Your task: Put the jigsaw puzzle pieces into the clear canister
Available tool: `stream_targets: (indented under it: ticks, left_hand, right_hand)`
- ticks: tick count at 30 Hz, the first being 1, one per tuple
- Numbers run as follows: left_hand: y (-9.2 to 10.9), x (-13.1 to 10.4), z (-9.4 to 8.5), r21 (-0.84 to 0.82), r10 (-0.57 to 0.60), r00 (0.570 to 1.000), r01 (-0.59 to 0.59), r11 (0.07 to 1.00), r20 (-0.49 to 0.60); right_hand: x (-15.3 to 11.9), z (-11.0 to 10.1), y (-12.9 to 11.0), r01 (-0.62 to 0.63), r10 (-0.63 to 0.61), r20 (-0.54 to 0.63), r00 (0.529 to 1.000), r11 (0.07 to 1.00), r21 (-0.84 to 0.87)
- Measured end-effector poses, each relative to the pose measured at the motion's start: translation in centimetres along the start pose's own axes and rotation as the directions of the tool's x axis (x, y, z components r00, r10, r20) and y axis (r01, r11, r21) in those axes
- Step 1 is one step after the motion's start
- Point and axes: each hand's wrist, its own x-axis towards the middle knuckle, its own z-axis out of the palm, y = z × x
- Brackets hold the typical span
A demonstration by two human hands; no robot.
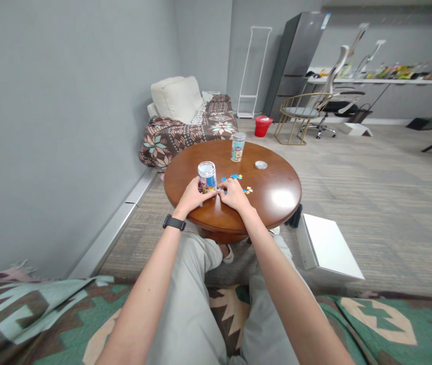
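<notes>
A clear-topped can (207, 178) with a colourful printed label stands upright, uncovered, near the front left of the round wooden table (185, 162). My left hand (194, 195) is closed around its lower part, the thumb across the front. Just right of the can, my right hand (234, 193) rests low over the tabletop with curled fingers; what its fingertips hold, if anything, is too small to make out. Small blue and yellow jigsaw puzzle pieces (234, 177) lie beyond that hand, and more puzzle pieces (248, 190) show at its right side. Some are hidden beneath it.
A second, lidded can (238, 147) stands farther back on the table, and a round metal lid (261, 165) lies to its right. On the floor at right sits a white box (329, 243). A covered sofa (185, 132) and a red bucket (263, 126) are beyond the table.
</notes>
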Motion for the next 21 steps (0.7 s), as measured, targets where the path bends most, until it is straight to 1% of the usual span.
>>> stream_targets:
  ticks: [3, 9, 13, 14, 16, 17, 19, 20, 21]
  left_hand:
    - [-0.1, 0.0, 0.0, 0.002, 0.003, 1.000, -0.003, 1.000, -0.003]
    - [-0.1, 0.1, 0.0, -0.012, -0.004, 1.000, 0.004, 1.000, 0.007]
    - [-0.1, 0.0, 0.0, -0.008, -0.005, 1.000, 0.005, 1.000, 0.008]
    - [0.0, 0.0, 0.0, 0.003, -0.006, 1.000, 0.006, 1.000, 0.007]
    - [0.0, 0.0, 0.0, 0.031, 0.002, 1.000, -0.002, 1.000, 0.007]
    - [0.0, -0.1, 0.0, 0.046, 0.011, 1.000, -0.011, 0.999, 0.008]
    - [-0.1, -0.1, 0.0, 0.075, 0.035, 0.999, -0.036, 0.997, 0.015]
    - [-0.3, -0.1, 0.0, 0.085, 0.047, 0.999, -0.048, 0.995, 0.020]
    - [-0.4, -0.1, 0.0, 0.090, 0.057, 0.998, -0.059, 0.994, 0.026]
  right_hand:
    - [0.0, -0.1, -0.1, -0.007, 0.007, 0.001, 1.000, 1.000, 0.030]
    - [0.1, -0.1, -0.1, 0.014, -0.010, -0.035, 0.999, 0.995, 0.099]
    - [0.1, 0.0, 0.1, 0.001, 0.008, -0.052, 0.999, 0.988, 0.153]
    - [0.1, -0.1, 0.1, -0.007, 0.021, -0.075, 0.997, 0.985, 0.174]
    - [0.3, -0.7, -0.1, -0.037, 0.080, -0.178, 0.981, 0.971, 0.234]
    - [0.4, -1.1, -0.3, -0.051, 0.122, -0.249, 0.961, 0.960, 0.274]
    - [1.0, -2.5, -0.9, -0.050, 0.195, -0.385, 0.902, 0.934, 0.355]
    - [1.3, -3.3, -1.4, -0.029, 0.210, -0.431, 0.878, 0.921, 0.388]
    - [1.7, -4.1, -2.0, 0.003, 0.204, -0.454, 0.867, 0.910, 0.414]
